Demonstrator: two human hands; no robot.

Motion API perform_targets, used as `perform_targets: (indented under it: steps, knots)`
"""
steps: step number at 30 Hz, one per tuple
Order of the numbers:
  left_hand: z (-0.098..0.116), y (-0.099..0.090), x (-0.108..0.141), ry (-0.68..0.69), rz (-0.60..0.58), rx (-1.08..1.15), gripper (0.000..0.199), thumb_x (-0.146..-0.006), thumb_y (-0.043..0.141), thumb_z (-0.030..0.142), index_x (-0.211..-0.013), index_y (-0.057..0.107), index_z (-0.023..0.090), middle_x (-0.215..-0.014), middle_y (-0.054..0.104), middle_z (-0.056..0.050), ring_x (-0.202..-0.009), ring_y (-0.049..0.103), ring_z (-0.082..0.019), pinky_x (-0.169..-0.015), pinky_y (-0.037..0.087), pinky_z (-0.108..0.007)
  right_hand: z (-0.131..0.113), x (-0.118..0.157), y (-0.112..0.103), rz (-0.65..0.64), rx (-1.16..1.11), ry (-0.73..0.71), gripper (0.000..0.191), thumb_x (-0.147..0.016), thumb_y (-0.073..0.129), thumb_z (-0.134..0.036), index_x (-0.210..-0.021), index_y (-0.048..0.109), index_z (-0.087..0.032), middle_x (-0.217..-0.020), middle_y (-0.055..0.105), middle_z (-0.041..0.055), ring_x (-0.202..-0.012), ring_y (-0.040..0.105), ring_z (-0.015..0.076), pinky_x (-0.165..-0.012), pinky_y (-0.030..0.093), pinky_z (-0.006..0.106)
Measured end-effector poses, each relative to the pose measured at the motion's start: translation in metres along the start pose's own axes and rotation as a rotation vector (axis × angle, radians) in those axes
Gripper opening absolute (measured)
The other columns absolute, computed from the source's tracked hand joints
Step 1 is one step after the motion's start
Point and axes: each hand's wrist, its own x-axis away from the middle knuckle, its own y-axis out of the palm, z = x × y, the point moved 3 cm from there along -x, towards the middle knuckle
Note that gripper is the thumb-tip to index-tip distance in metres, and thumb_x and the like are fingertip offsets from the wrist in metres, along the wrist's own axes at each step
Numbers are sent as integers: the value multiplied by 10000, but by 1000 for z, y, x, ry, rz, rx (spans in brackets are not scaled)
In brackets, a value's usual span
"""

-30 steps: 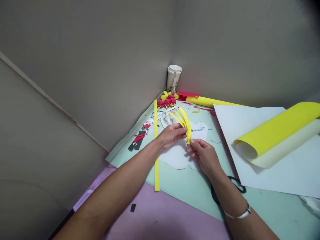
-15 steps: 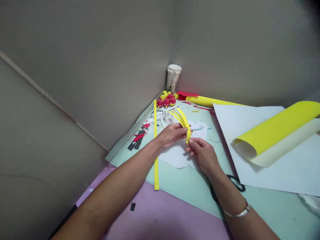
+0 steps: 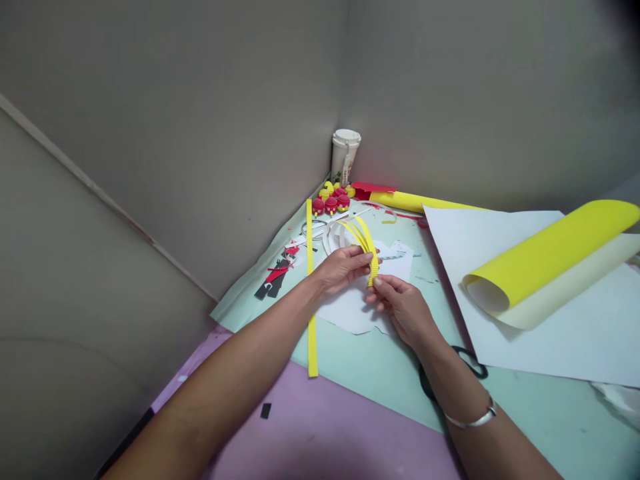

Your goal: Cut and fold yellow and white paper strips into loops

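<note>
Holding curved yellow corrugated strips point(image 3: 370, 243), two hands.
Left hand point(image 3: 345, 268) grips strips between thumb and fingers; right hand point(image 3: 404, 305) pinches their lower end. Strips above torn white paper point(image 3: 353, 313). Straight yellow strip point(image 3: 313, 347) passes under left forearm. Rolled yellow sheet point(image 3: 555, 250) at right, on white sheet point(image 3: 565, 340).

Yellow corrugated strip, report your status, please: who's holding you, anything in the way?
Left hand pinching the curved yellow corrugated strip; right hand gripping its lower end. Flat yellow strip beneath left forearm; nothing seen obstructing either hand.
</note>
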Motion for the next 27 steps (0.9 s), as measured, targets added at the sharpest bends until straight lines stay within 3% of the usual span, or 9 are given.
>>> perform_targets:
  steps: [10,16,22,27]
  knots:
    - [-1,0,-1,-5,20,60,146,-838,693,113,-976,691,66,-838,684,-59,-742,624,-78,-753,487,-190,-5,3,1,-43,-67,-2,291,-715,777,-429,-852,716,-179,-854,699,44,-637,627,118,-459,446,192]
    - [0,2,1,-25,44,76,135,-844,679,100,-972,694,62,-882,689,-75,-808,644,-93,-781,497,-186,-6,4,2,-77,-119,17,282,-713,784,-414,-818,706,-164,-736,695,39,-575,602,108,-445,426,197]
    - [1,1,0,-17,28,72,118,-830,695,114,-940,697,72,-877,683,-67,-789,634,-91,-759,493,-190,-4,2,1,-58,-155,26,272,-702,806,-389,-821,713,-163,-774,709,48,-590,617,109,-445,433,190]
    - [0,1,1,-56,-36,9,250,-769,764,145,-1000,692,83,-976,700,-105,-867,641,-121,-842,474,-235,-6,2,1,-40,-165,34,244,-719,799,-360,-805,706,-152,-724,702,38,-548,590,89,-439,434,168]
